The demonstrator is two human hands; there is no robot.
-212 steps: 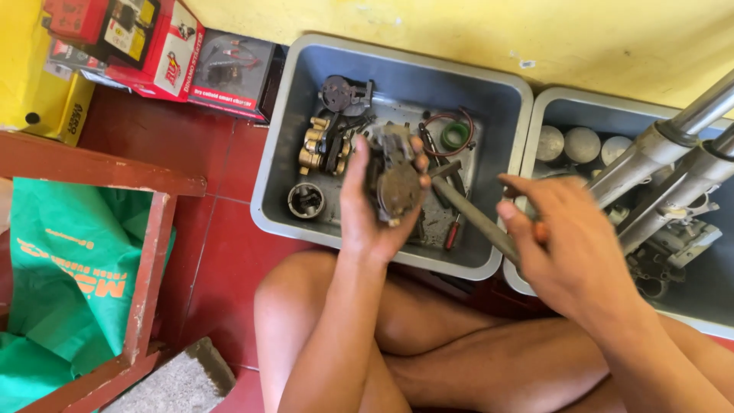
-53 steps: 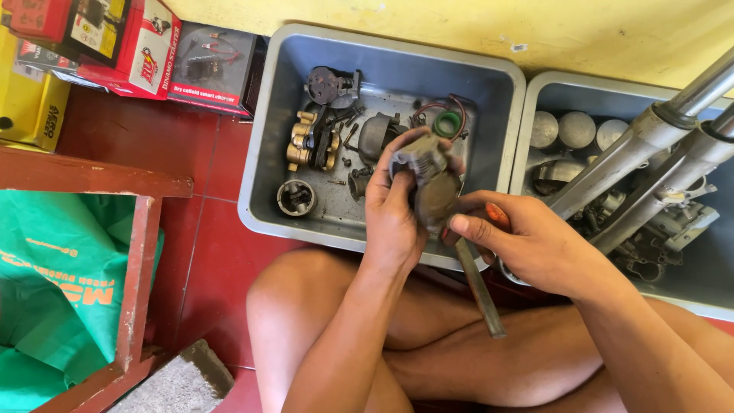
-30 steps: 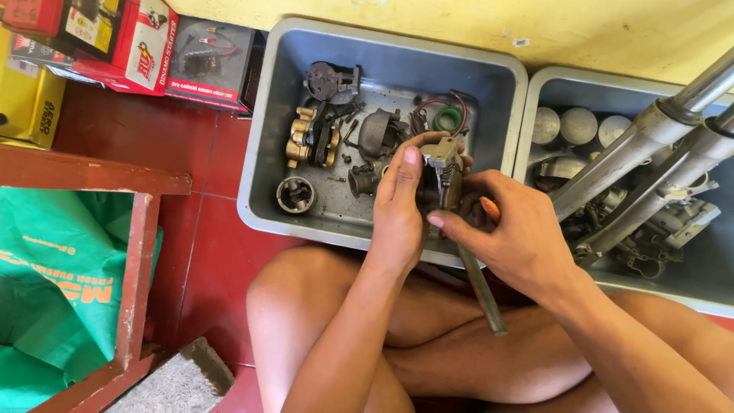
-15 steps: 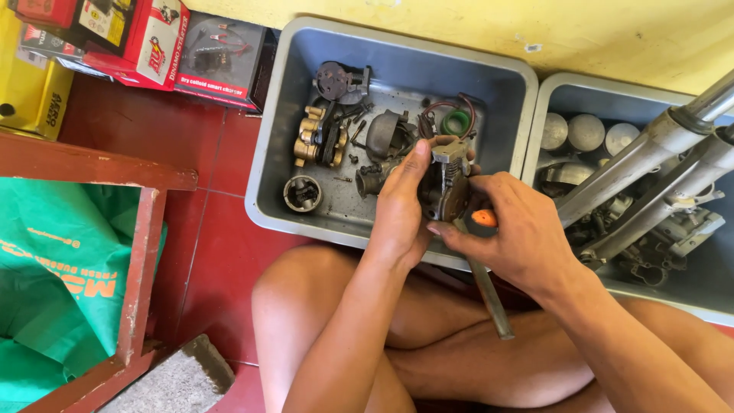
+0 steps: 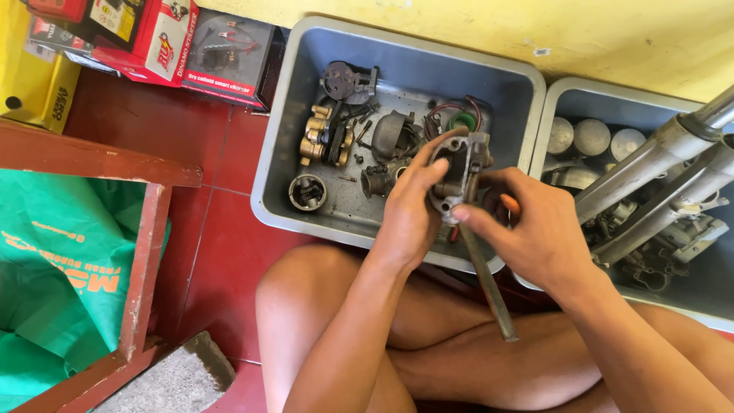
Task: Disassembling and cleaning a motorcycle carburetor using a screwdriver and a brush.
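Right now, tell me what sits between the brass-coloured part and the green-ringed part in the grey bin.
In the head view, a dark rounded metal housing lies between the brass-coloured part and the green-ringed part, with small screws loose beside it.

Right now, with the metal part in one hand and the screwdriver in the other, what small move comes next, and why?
Probably turn the screwdriver around. The right hand grips its orange handle end against the metal part, while the shaft points down toward the legs. The left hand already holds the part steady over the grey tub.
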